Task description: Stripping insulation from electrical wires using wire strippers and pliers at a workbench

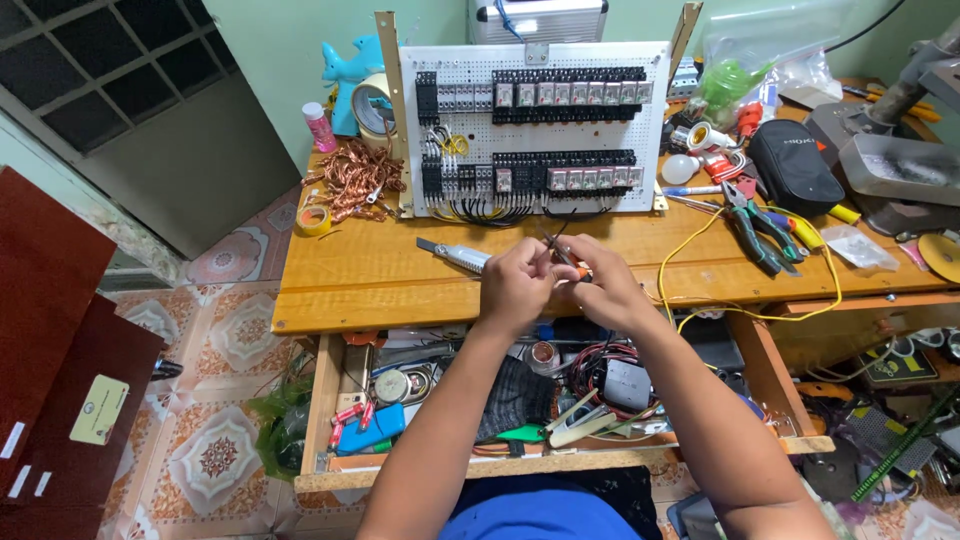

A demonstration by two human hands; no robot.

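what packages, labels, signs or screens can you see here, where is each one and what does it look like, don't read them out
Card label: on the dark red panel, lower left; pale yellow rectangle with a small round emblem.
White stickers: same panel's left edge; small plain strips.
Plastic bag: behind the bench, upper right; clear, crumpled, holding something green.
Small packet: right end of the bench; clear, flat.
Black pouch: right of the white relay board; oval, zipped, small pale logo.
No screens visible.

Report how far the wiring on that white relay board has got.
Done: the white perforated board carries two rows of black relay blocks, and black wires loop under the lower row. In hand: left hand and right hand meet over the wooden bench, working a thin dark wire with an orange-handled tool. Left: the upper row shows few wires; exact connections cannot be told.
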